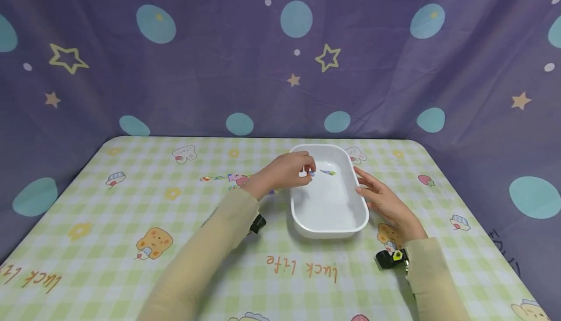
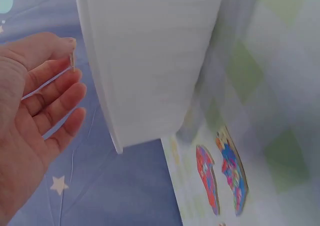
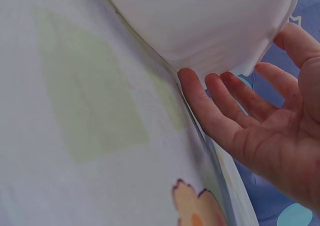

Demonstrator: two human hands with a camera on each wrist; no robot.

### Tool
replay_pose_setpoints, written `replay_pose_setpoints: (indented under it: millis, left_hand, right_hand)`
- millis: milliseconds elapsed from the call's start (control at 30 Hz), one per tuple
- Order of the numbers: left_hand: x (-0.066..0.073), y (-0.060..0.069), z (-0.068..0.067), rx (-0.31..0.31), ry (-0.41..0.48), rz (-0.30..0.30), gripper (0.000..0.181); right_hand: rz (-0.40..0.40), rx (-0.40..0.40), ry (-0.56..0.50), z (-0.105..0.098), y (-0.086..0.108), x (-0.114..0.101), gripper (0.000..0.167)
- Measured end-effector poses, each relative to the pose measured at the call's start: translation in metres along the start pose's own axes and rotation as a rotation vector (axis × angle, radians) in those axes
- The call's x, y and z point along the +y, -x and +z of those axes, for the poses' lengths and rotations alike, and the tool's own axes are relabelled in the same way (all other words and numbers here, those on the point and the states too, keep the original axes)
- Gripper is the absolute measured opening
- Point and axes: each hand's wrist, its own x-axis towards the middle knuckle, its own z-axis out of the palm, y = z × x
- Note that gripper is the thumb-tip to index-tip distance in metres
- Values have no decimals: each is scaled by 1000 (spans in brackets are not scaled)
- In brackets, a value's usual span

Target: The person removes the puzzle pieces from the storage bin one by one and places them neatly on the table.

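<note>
A white rectangular tray (image 1: pixel 330 209) stands on the table right of centre. Over its left rim reaches my left hand (image 1: pixel 287 170), pinching a small thin flat piece (image 2: pixel 73 61) between thumb and forefinger; its printed side is hard to make out. Another small colourful flat piece (image 1: pixel 327 172) lies on the tray's floor near the far end. My right hand (image 1: pixel 385 201) touches the tray's right side, and in the right wrist view its fingertips rest against the outer wall with the fingers loosely extended. Several colourful flat pieces (image 1: pixel 238 179) lie left of the tray, partly hidden by the left forearm.
A green-and-white checked tablecloth (image 1: pixel 109 214) with printed cartoon figures covers the table. A purple curtain (image 1: pixel 210 67) with stars and dots hangs behind it. Black wrist-worn devices (image 1: pixel 390 258) sit at both wrists.
</note>
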Motion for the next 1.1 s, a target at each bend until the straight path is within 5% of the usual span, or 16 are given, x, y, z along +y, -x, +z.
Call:
replay_pose_setpoints:
  millis: [600,1100]
  left_hand:
    - [-24,44,-10,79,54,-158,16]
    - [-40,83,-15,104,59,-230,18]
  right_hand:
    - [12,3,43,0,2,-5,65]
    - [5,11,55,1,2,-6,64]
